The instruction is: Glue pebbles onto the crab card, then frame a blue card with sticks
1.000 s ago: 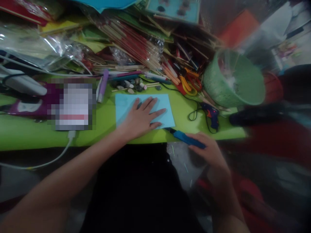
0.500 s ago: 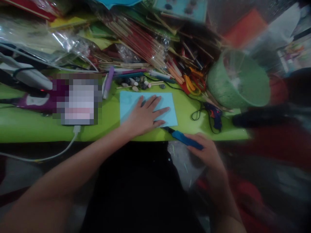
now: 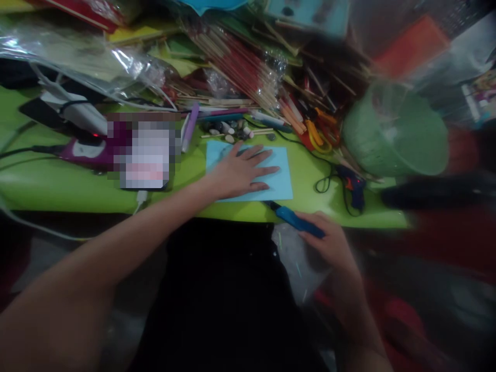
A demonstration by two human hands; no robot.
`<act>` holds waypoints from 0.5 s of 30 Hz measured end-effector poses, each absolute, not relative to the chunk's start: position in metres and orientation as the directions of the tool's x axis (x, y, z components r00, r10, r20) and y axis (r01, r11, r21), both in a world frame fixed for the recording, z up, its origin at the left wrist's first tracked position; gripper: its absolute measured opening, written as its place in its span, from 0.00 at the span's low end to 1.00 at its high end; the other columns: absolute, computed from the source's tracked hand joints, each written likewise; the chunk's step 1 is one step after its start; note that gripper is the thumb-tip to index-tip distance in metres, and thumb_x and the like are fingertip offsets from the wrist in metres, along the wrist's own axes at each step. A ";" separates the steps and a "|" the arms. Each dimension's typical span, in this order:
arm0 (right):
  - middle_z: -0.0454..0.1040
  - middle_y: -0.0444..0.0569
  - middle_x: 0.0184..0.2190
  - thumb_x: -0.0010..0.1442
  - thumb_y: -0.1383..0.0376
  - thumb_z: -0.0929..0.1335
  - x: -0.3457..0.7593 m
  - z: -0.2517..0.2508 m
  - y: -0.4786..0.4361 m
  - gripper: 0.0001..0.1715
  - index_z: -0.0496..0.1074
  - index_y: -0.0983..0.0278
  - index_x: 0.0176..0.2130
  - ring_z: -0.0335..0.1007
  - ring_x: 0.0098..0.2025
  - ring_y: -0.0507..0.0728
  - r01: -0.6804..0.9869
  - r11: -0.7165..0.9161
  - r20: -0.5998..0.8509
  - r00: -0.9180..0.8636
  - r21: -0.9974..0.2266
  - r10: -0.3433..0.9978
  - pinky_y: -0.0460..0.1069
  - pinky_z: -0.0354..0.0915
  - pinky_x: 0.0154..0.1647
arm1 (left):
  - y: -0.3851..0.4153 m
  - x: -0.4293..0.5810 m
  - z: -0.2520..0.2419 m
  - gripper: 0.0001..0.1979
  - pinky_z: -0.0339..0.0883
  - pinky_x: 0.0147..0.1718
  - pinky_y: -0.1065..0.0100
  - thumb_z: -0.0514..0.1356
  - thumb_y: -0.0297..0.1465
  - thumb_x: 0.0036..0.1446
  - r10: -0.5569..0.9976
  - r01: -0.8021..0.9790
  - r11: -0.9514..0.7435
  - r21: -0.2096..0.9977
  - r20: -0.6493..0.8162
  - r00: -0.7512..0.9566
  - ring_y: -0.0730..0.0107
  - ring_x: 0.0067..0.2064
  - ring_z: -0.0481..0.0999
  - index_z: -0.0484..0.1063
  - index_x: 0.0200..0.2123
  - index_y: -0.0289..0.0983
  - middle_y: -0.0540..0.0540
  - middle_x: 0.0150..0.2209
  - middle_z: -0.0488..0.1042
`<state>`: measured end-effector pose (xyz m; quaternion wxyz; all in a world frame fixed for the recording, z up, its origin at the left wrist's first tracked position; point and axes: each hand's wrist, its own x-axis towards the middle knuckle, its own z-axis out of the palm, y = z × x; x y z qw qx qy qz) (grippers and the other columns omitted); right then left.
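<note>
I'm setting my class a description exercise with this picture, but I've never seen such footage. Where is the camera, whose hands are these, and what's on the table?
No machine here: the camera sits on a person's head looking down, so both arms are that person's own. The left hand lies flat, fingers spread, on a light blue sheet on the lime-green table. The right hand, at the table's near edge, grips a blue-handled tool, probably a craft knife, its dark tip near the sheet's corner. Behind lie bundled sticks, orange-handled scissors, a glue gun and a green basket.
</note>
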<state>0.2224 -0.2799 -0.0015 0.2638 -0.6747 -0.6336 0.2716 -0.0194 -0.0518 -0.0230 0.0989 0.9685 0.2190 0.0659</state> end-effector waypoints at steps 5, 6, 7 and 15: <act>0.80 0.48 0.46 0.65 0.56 0.74 0.216 0.000 -0.278 0.21 0.78 0.51 0.57 0.77 0.46 0.60 0.682 -0.083 -0.055 0.063 -0.727 0.997 0.57 0.73 0.51 | -0.052 -0.019 -0.030 0.29 0.37 0.72 0.37 0.44 0.50 0.74 0.423 0.392 -0.886 0.246 0.088 0.902 0.51 0.78 0.47 0.56 0.73 0.54 0.48 0.78 0.46; 0.80 0.48 0.46 0.65 0.56 0.74 0.212 0.000 -0.276 0.21 0.78 0.51 0.57 0.77 0.46 0.59 0.676 -0.079 -0.053 0.060 -0.733 0.997 0.57 0.73 0.51 | -0.052 -0.018 -0.031 0.29 0.37 0.72 0.37 0.45 0.51 0.73 0.425 0.394 -0.885 0.248 0.087 0.901 0.51 0.78 0.47 0.56 0.73 0.54 0.48 0.78 0.46; 0.80 0.48 0.46 0.65 0.56 0.74 0.209 -0.001 -0.274 0.21 0.78 0.51 0.57 0.77 0.45 0.59 0.671 -0.076 -0.052 0.055 -0.737 0.997 0.57 0.73 0.51 | -0.052 -0.018 -0.031 0.29 0.36 0.72 0.37 0.45 0.51 0.73 0.429 0.397 -0.884 0.248 0.086 0.899 0.51 0.78 0.46 0.55 0.73 0.54 0.49 0.78 0.46; 0.80 0.48 0.47 0.65 0.57 0.74 0.198 -0.003 -0.270 0.22 0.77 0.50 0.58 0.77 0.46 0.59 0.668 -0.054 -0.048 0.027 -0.742 0.998 0.56 0.73 0.51 | -0.051 -0.018 -0.034 0.29 0.37 0.72 0.38 0.47 0.51 0.72 0.423 0.393 -0.891 0.225 0.103 0.900 0.51 0.78 0.46 0.57 0.73 0.54 0.47 0.78 0.48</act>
